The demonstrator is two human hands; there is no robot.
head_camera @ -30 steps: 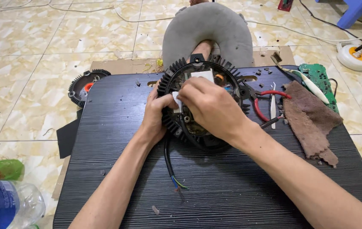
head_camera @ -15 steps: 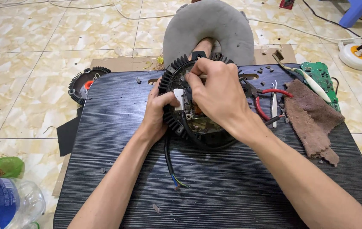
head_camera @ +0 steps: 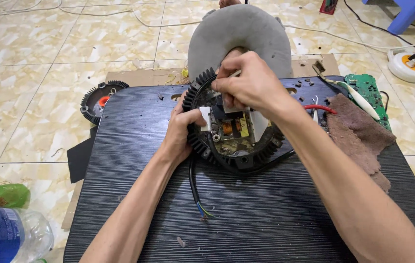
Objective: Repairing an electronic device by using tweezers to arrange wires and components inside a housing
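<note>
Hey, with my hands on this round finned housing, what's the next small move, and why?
Probably keep the left hand bracing the round black finned housing while the right hand lifts the small white part it pinches straight up. The housing sits tilted on the black table, and the black cable trails loose, so it may shift.

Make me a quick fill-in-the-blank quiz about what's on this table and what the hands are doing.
1. The left hand steadies the round black finned housing on the ___ table.
2. The right hand works over the housing from the ___ side.
3. A brown ___ lies beside the green circuit board at the table's right edge.
4. A black cable trails from the housing toward the ___.

Missing words: black; far; rag; person
</note>
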